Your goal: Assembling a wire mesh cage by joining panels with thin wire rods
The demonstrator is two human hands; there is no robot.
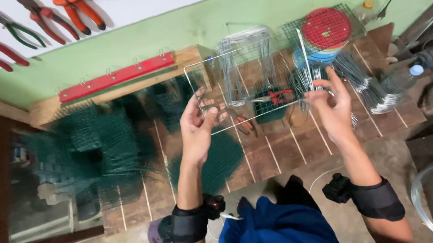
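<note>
Two hands are holding one wire mesh panel (248,84) above the wooden table (292,153), roughly at its middle. Panel: silver-grey, rectangular, thin frame wire with a fine square grid; see-through, so the things behind it are showing through. It is standing nearly upright, facing the camera, tilted slightly.

Left hand (197,127) is pinching the panel's lower left corner, thumb in front and fingers curled behind the frame. Right hand (331,105) is gripping the lower right edge, fingers closed around the wire; the exact contact point is blurred.

Behind the panel, a stack of similar silver wire frames (243,52) is standing on the table. Red-handled pliers (277,96) are lying on a small green mesh piece just beyond. Green mesh pieces (97,144) are piled at the left, blurred. A red round lid (326,28) under mesh is sitting on a blue container at upper right, with bundled wire rods (369,87) beside it. Pliers are hanging on the wall (222,15).
</note>
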